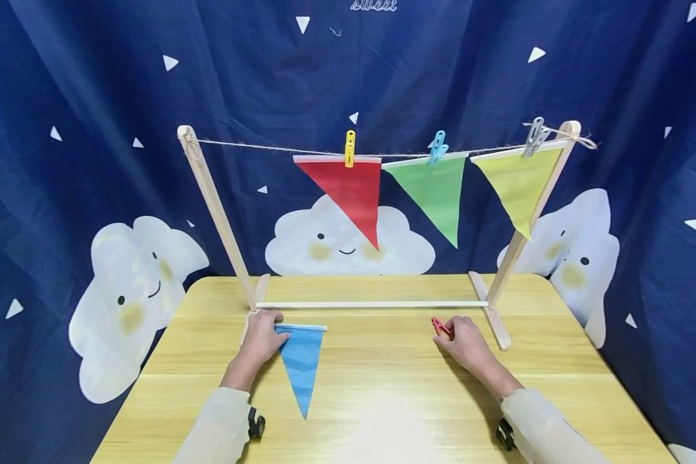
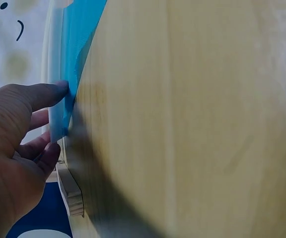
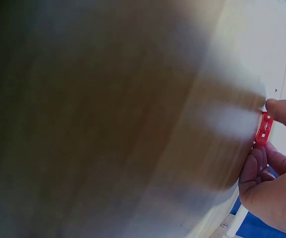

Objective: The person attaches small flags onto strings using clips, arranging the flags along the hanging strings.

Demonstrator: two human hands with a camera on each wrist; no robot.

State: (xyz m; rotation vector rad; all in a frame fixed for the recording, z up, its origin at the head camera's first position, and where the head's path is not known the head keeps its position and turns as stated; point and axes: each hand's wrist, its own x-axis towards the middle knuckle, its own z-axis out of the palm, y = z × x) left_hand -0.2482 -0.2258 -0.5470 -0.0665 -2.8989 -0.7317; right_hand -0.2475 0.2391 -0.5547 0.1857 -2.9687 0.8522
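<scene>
My left hand (image 1: 261, 336) pinches the white-edged top corner of a blue triangular pennant (image 1: 303, 364), whose tip points toward the table's front. The left wrist view shows the thumb and fingers on either side of the pennant's white strip (image 2: 56, 106). To the right, my right hand (image 1: 466, 341) holds a red clothespin (image 1: 439, 327) between thumb and fingers; the clothespin (image 3: 264, 128) shows in the right wrist view too. Above, red (image 1: 362, 193), green (image 1: 437, 190) and yellow (image 1: 519, 177) pennants hang from a string (image 1: 255, 147) by yellow, light blue and grey clothespins.
The string runs between two wooden posts, the left post (image 1: 217, 216) and the right post (image 1: 507, 270). A white bar (image 1: 371, 304) joins their feet on the wooden table (image 1: 377, 380). Behind stands a dark blue curtain (image 1: 255, 64) with clouds and triangles.
</scene>
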